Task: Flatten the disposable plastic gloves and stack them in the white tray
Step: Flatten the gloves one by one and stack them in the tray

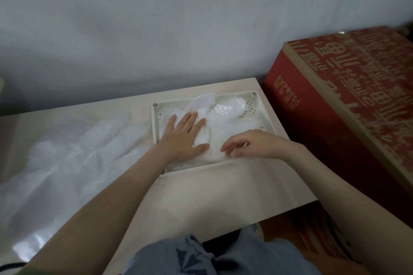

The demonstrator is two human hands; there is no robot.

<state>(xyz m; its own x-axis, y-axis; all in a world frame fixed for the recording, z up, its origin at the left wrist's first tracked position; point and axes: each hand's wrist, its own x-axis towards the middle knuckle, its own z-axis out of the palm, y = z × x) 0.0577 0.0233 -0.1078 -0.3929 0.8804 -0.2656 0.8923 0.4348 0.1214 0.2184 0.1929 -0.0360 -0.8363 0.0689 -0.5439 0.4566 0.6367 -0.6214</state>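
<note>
In the white tray [201,165], plastic gloves [215,138] are pressed by the flat-fingered left hand [185,134]; the right hand's [252,144] curled fingers' hold cannot be told

Arms bare to the frame edge; left hand [185,134] and right hand [257,144] likewise. Lap: trousers [234,259], faded blue-grey, creased cloth, darker angular print [187,261].
</note>
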